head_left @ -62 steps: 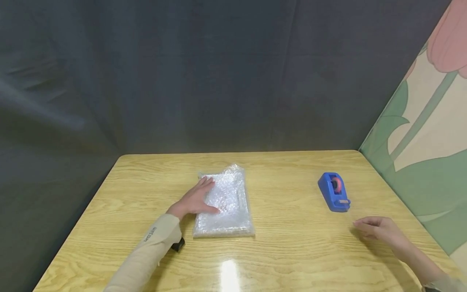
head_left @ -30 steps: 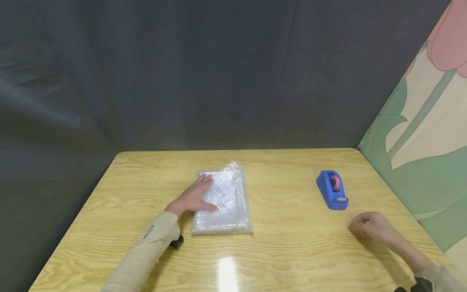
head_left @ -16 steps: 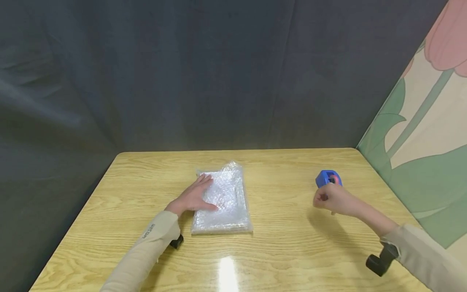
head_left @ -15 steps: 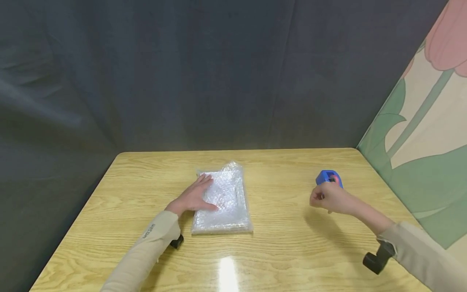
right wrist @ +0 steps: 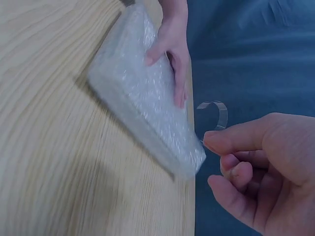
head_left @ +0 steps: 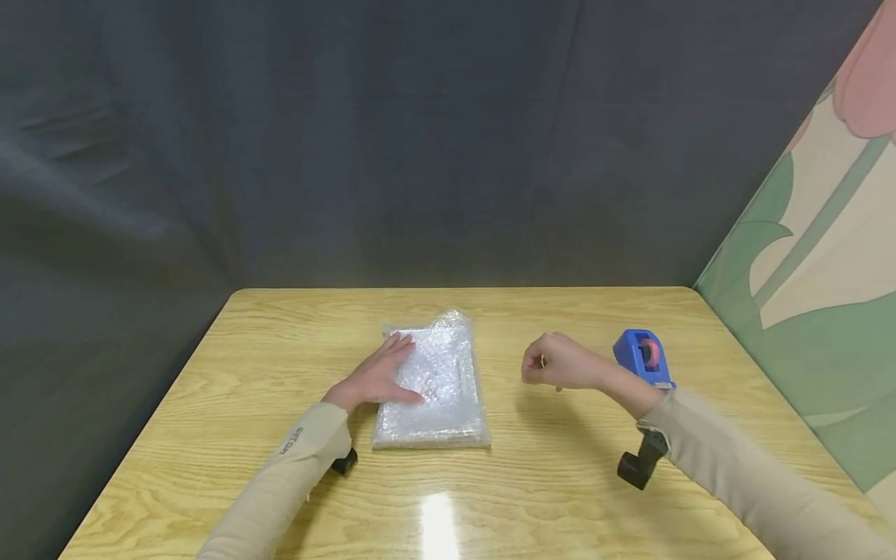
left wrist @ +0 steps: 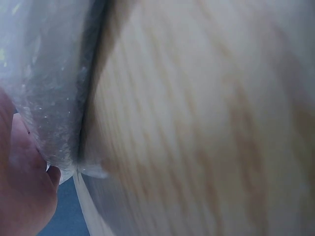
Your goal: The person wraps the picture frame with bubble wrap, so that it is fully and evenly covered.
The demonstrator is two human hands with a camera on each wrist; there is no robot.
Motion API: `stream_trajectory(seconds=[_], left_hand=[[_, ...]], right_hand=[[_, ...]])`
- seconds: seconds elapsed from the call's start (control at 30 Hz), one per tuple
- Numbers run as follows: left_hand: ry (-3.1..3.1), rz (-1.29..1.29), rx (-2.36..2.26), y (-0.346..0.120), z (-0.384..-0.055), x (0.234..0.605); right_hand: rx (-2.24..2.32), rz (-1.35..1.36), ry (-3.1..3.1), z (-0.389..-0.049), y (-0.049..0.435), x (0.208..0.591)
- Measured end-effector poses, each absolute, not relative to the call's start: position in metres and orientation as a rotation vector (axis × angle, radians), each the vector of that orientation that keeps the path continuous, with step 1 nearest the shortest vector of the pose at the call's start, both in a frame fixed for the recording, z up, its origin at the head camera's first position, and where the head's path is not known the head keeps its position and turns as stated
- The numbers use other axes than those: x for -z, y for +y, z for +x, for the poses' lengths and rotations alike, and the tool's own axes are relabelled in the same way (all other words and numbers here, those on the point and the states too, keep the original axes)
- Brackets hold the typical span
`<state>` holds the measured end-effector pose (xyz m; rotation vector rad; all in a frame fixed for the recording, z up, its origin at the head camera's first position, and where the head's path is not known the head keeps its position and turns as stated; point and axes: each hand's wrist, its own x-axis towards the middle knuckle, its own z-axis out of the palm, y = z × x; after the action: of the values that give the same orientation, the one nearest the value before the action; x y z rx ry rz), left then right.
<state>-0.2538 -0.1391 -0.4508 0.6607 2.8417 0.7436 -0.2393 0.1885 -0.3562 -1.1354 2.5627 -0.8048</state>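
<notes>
A flat package in bubble wrap (head_left: 448, 397) lies on the wooden table, left of the middle. My left hand (head_left: 378, 379) rests on its left side with fingers spread and thumb out. The left wrist view shows the edge of the wrap beside part of that hand. To the right of the package, my right hand (head_left: 565, 364) is raised above the table. In the right wrist view its thumb and index finger pinch a curled strip of clear tape (right wrist: 222, 115). The strip is too fine to make out in the head view.
A blue tape dispenser (head_left: 635, 354) with a pink core stands at the right, partly behind the right forearm. A dark curtain (head_left: 448, 155) hangs behind the table (head_left: 280, 334). A flower-patterned panel (head_left: 826, 327) borders the right side.
My right hand has come from beside the dispenser's front, across it, and leftward towards the package, pinching the tape strip. My left hand has stayed on the package.
</notes>
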Motion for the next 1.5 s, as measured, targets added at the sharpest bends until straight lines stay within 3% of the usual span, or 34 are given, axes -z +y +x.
stream_trajectory(seconds=[0.4,0.8,1.13,1.5], left_hand=[[2.84,0.681,-0.723,-0.135,-0.256,0.452],[2.842,0.656,-0.738,-0.134,-0.257,0.452],[2.847,0.66,-0.742,-0.135,-0.255,0.452],[2.846,0.674,-0.732,-0.135,-0.255,0.451]], right_hand=[[0.809,-1.145,2.471,-0.253,0.134,0.364],[0.718,-1.322,2.463,-0.274,0.1,0.38],[0.685,-1.055,2.414,-0.288,0.083,0.4],[0.646,-0.949,2.381,-0.296,0.073,0.412]])
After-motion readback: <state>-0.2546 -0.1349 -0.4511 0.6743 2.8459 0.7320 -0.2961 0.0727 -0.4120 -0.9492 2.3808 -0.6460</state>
